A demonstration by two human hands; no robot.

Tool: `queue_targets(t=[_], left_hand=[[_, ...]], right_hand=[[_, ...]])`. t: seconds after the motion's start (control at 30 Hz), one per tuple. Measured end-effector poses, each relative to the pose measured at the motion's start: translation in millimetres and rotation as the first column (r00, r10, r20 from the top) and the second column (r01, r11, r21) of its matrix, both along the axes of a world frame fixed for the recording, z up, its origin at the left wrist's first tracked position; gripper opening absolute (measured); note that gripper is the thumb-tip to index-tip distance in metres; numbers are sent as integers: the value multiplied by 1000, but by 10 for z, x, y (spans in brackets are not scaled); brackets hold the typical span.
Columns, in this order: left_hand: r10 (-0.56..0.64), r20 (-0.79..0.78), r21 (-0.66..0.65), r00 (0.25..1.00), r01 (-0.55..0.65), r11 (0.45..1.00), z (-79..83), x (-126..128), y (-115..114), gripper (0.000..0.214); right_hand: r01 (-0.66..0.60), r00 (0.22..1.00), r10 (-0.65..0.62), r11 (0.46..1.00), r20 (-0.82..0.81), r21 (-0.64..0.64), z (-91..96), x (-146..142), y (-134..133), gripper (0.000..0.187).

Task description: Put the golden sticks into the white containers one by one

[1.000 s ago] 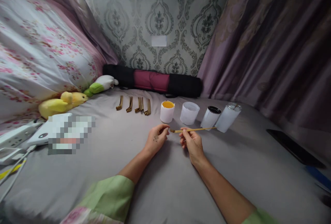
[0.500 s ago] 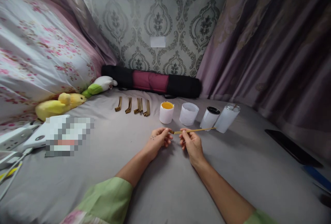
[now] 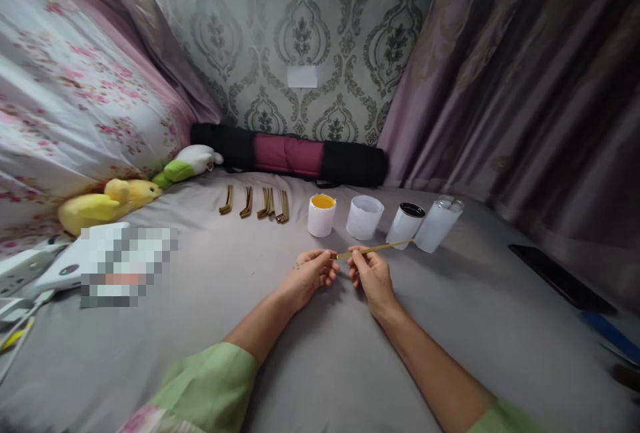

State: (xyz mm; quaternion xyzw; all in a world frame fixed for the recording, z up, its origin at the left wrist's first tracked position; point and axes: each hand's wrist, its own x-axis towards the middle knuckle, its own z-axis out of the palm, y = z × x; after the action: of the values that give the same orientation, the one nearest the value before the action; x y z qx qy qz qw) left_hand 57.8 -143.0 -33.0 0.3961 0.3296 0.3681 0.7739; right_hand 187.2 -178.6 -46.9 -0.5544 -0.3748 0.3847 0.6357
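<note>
A thin, straight gold-coloured strip (image 3: 387, 246) is held nearly level between my two hands, above the grey sheet. My left hand (image 3: 311, 276) pinches its left end between thumb and fingers; the tip there is partly hidden. My right hand (image 3: 371, 278) grips the strip a short way from that end, thumb on top. Its long free part points right, passing in front of the white pot with a dark inside (image 3: 406, 223). Behind my hands stand a white pot of yellow contents (image 3: 321, 219) and a translucent white tub (image 3: 364, 219).
Several bent gold-brown strips (image 3: 246, 203) lie in small bundles at the back left. A tall translucent jar (image 3: 439, 226) leans at the right. A black phone-like slab (image 3: 560, 276) lies far right. Plush toys (image 3: 113, 203) and a power strip (image 3: 23, 273) are left.
My left thumb and fingers have closed further over the strip's left end, covering more of its tip. The view has shifted slightly; the pots have stayed in place.
</note>
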Motion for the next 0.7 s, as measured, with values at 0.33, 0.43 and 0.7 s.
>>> queue_targets(t=[0.33,0.43,0.7], left_hand=[[-13,-5,-18,1000,13,1000,-42,-2,10,16],[-27,-13,-1,1000,27,1000,-59,1,10,18],[-30,-87,10,996,31,999,-18,11,-28,22]], right_hand=[[-5,1000,5,1000,14,-19,12,-1,1,31],[0,1000,0,1000,14,-21,13,0,-1,30],[14,1000,-14,999,11,-45,-8,13,1,28]])
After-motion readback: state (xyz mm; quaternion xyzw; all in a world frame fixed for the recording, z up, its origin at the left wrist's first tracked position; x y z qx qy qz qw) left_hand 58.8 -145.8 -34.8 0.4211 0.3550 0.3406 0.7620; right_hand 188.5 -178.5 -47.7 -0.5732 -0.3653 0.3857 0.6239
